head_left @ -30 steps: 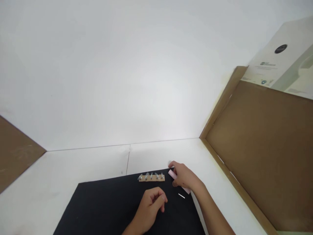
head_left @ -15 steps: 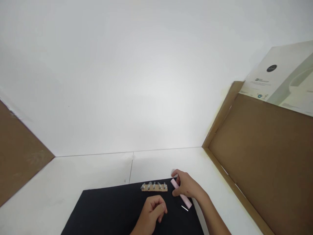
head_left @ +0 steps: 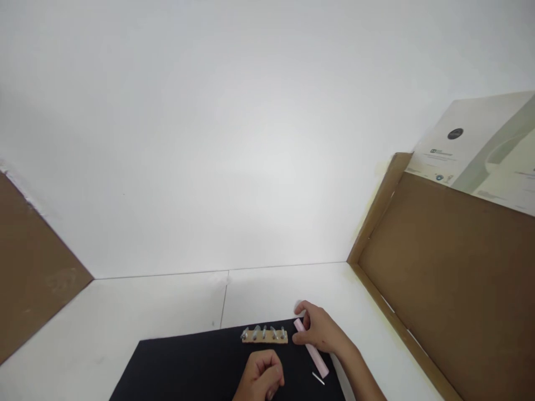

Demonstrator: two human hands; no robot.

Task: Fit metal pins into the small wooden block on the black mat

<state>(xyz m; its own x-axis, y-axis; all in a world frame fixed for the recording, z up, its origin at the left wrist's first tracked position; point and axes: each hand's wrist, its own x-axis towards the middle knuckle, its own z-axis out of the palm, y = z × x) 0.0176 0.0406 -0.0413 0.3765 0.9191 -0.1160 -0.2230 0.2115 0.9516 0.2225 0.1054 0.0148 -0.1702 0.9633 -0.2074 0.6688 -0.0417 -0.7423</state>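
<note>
Pink bar (head_left: 317,361) lies slantwise at the lower right of the frame, on the right part of the black mat (head_left: 188,362), its upper end near the mat's far edge. The right hand (head_left: 316,329) arches over its upper half, thumb and forefinger spread well apart rather than pinched; whether any finger presses on it, I cannot tell. The left hand (head_left: 262,376), at the bottom centre, is loosely curled, and its palm is hidden, so I cannot tell if it holds anything small. The bar looks light, stiff and smooth, perhaps a little slippery; a pinch across its narrow width, near the middle, should balance best. A thin white stick (head_left: 318,378) lies just beside its lower end, and a tan strip (head_left: 259,339) bearing small shiny pieces (head_left: 256,332) lies to its left.
</note>
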